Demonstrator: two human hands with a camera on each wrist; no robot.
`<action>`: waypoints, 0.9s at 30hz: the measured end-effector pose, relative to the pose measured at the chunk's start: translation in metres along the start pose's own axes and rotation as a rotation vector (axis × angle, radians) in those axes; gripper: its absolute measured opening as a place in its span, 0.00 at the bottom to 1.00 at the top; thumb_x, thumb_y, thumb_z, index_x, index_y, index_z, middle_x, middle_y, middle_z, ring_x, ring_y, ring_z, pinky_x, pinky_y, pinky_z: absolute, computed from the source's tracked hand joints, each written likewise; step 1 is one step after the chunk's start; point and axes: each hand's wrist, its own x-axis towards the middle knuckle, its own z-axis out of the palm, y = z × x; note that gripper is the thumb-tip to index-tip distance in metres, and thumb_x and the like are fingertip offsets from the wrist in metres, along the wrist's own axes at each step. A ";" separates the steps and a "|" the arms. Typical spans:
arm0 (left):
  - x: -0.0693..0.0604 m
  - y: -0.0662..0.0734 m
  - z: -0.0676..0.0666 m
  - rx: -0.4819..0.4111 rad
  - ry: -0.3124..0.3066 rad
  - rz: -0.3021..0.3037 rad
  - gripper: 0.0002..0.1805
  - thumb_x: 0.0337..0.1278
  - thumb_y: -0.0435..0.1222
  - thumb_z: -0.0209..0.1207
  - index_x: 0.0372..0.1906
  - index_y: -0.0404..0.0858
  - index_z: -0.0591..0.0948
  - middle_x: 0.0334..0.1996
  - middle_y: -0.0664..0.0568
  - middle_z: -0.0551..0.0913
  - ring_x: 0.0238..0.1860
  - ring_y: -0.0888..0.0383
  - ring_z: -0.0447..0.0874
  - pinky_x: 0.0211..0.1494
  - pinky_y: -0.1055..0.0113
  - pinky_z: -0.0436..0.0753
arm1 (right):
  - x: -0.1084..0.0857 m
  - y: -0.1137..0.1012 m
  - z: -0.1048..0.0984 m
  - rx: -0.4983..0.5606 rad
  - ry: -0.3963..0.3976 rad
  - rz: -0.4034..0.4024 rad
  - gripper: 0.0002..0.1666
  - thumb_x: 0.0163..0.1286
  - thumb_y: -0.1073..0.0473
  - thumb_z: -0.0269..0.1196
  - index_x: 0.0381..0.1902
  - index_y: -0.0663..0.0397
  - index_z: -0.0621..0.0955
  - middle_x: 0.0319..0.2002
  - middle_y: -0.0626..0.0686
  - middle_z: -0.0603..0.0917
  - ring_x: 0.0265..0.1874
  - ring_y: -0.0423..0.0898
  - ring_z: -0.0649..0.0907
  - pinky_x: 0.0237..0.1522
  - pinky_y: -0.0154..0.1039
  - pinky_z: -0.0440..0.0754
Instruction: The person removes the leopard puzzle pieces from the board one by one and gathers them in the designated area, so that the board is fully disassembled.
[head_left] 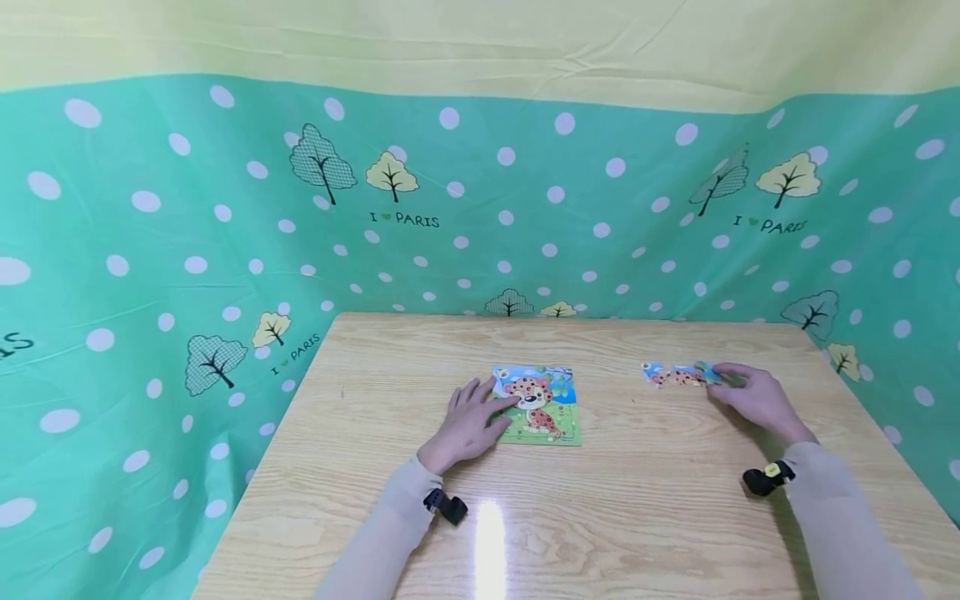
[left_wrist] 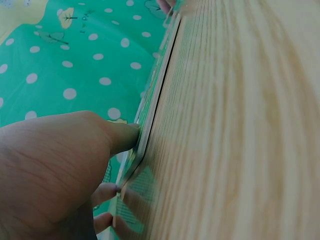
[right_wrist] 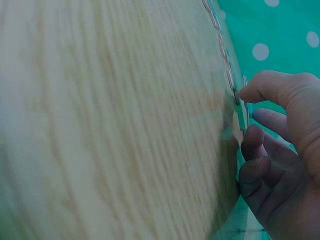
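A square jigsaw puzzle (head_left: 540,421) with a spotted leopard cub on green grass lies flat on the table. My left hand (head_left: 471,423) rests over its left side, fingers extended and index finger across the picture. The left wrist view has the thumb (left_wrist: 122,136) against the thin board's edge. Off to the right, several loose puzzle pieces (head_left: 678,376) with blue sky and spotted fur lie in a short row. My right hand (head_left: 756,402) is at that row's right end, pinching a puzzle piece (right_wrist: 242,117) between thumb and fingers; the fingers partly hide it.
The wooden table (head_left: 615,508) carries a bright light reflection near its front. Behind and beside it hangs a green dotted cloth (head_left: 510,217) with printed trees. Both wrists wear a black camera strap.
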 end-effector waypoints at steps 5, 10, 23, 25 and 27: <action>0.000 0.000 0.000 0.003 -0.004 -0.002 0.25 0.84 0.49 0.49 0.77 0.52 0.76 0.86 0.37 0.54 0.85 0.29 0.46 0.84 0.26 0.44 | -0.003 0.006 -0.007 -0.040 -0.003 0.009 0.43 0.79 0.42 0.61 0.77 0.70 0.68 0.74 0.85 0.60 0.72 0.86 0.60 0.67 0.82 0.63; 0.001 0.000 0.001 0.001 -0.001 0.001 0.25 0.83 0.48 0.49 0.77 0.51 0.76 0.86 0.36 0.55 0.85 0.29 0.46 0.83 0.25 0.44 | -0.004 0.012 -0.012 -0.093 -0.007 -0.014 0.41 0.80 0.43 0.61 0.76 0.69 0.69 0.74 0.85 0.61 0.72 0.86 0.60 0.68 0.83 0.62; 0.000 0.001 -0.001 0.005 -0.004 -0.009 0.25 0.84 0.48 0.50 0.77 0.53 0.76 0.86 0.37 0.54 0.85 0.29 0.46 0.84 0.27 0.43 | -0.005 0.014 -0.010 -0.052 -0.024 -0.018 0.42 0.81 0.40 0.59 0.76 0.70 0.69 0.76 0.82 0.61 0.72 0.85 0.60 0.67 0.83 0.62; 0.000 0.001 -0.001 0.006 -0.002 -0.009 0.25 0.84 0.48 0.50 0.77 0.53 0.76 0.86 0.37 0.54 0.85 0.29 0.46 0.84 0.27 0.43 | -0.005 0.015 -0.008 -0.049 -0.011 -0.017 0.42 0.81 0.40 0.59 0.75 0.70 0.70 0.76 0.81 0.62 0.73 0.85 0.60 0.68 0.82 0.62; 0.000 0.001 -0.001 0.008 -0.001 -0.007 0.25 0.84 0.48 0.50 0.77 0.53 0.76 0.86 0.37 0.54 0.85 0.29 0.46 0.84 0.27 0.43 | -0.005 0.014 -0.007 -0.036 -0.012 -0.011 0.43 0.82 0.39 0.58 0.76 0.70 0.69 0.76 0.81 0.62 0.73 0.85 0.60 0.68 0.82 0.62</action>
